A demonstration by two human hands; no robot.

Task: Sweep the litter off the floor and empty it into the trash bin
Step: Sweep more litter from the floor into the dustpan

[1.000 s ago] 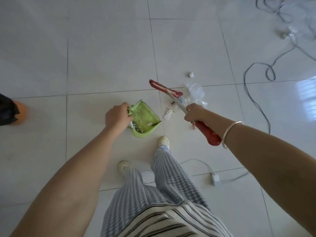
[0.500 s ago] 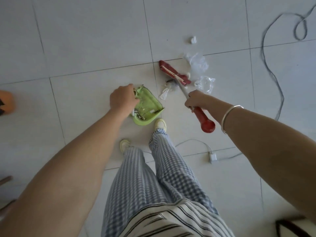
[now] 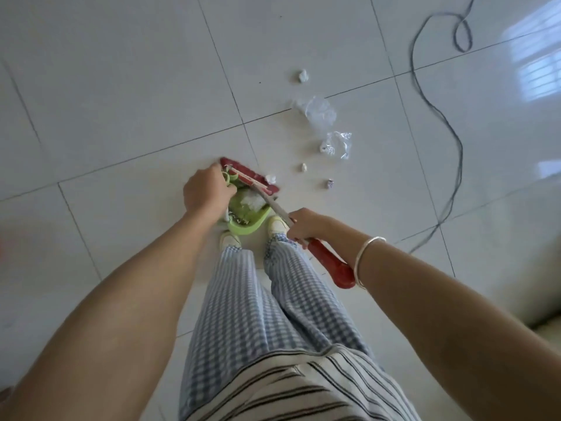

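clasping dustpan [image 3: 246,226], left grip [image 3: 206,191]; broom [image 3: 329,264], right grip [image 3: 305,223]

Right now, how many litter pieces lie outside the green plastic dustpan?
6: white paper ball farthest, two clear plastic wrappers, small white scrap, small purplish scrap, white bit at red broom head; more may be hidden.

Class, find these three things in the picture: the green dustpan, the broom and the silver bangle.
green dustpan [image 3: 244,230]: head view, on its near rim.
broom [image 3: 253,178]: head view, on its red head.
silver bangle [image 3: 365,246]: head view, on the upper curve of the band.
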